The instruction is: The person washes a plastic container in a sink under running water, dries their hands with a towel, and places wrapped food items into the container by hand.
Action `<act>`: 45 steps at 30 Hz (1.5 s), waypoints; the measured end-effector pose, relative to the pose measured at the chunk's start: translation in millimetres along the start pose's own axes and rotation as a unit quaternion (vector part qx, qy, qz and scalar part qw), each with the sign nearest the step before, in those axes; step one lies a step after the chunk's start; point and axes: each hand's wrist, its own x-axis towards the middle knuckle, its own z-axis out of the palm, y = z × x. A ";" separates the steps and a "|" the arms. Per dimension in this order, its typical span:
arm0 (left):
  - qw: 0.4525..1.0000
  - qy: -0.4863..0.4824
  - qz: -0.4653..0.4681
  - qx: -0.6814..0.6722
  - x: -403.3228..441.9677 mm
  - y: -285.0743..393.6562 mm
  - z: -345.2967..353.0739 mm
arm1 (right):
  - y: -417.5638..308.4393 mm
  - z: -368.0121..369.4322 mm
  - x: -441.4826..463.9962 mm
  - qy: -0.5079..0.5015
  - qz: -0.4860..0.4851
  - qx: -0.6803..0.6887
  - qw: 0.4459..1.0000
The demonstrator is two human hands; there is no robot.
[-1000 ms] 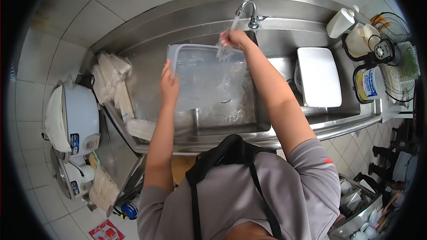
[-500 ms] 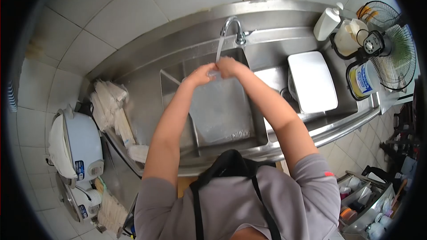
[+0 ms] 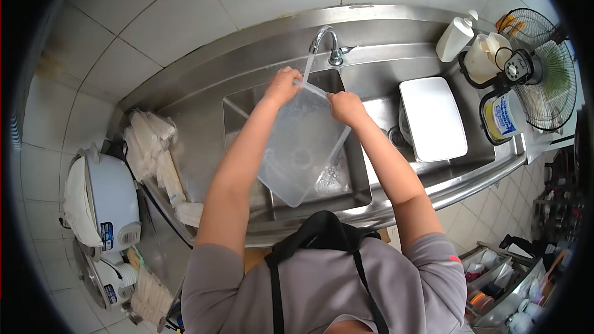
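Observation:
My left hand [image 3: 284,85] grips the top left corner of a translucent plastic container [image 3: 299,142], just under the running faucet [image 3: 327,40]. Closed on the upper right edge of the same container is my right hand [image 3: 348,108]. The container hangs tilted over the left sink basin [image 3: 356,173], one corner pointing down toward me. Water [image 3: 307,68] falls onto its top edge between my hands, and some splashes at the basin's bottom.
A white rectangular lid or tray [image 3: 433,119] rests over the right basin. Behind it stand a pump bottle [image 3: 456,38], a labelled tub [image 3: 504,116] and a fan [image 3: 554,77]. Plastic-wrapped items [image 3: 148,148] and a rice cooker [image 3: 111,195] are at the left.
The container was held wide and flat over the basin; it has since been turned and tilted. My left hand moved from its left side up to the faucet, and my right hand shifted right.

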 end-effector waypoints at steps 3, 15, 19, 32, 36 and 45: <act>0.999 0.009 -0.003 -0.036 -0.6 6.3 4.9 | -1.9 -7.9 -3.6 -0.014 0.029 -0.007 0.999; 0.918 0.175 -0.247 -0.257 -8.1 2.8 10.0 | -27.7 -13.9 -2.7 0.040 0.019 -0.033 0.998; 0.647 0.058 -0.390 -0.652 -36.3 27.1 19.4 | -44.4 -10.5 -8.9 0.079 0.014 -0.033 0.996; 0.559 0.205 -0.500 -0.629 -180.6 -36.2 53.2 | -24.5 48.8 69.0 -0.062 0.100 0.639 0.760; 0.589 0.197 -0.543 -0.565 -185.9 -33.7 40.5 | -32.2 67.8 84.7 -0.098 0.150 0.613 0.769; 0.663 0.129 -0.516 -0.527 -173.6 -33.1 24.8 | -40.7 75.2 75.7 -0.119 0.070 0.599 0.789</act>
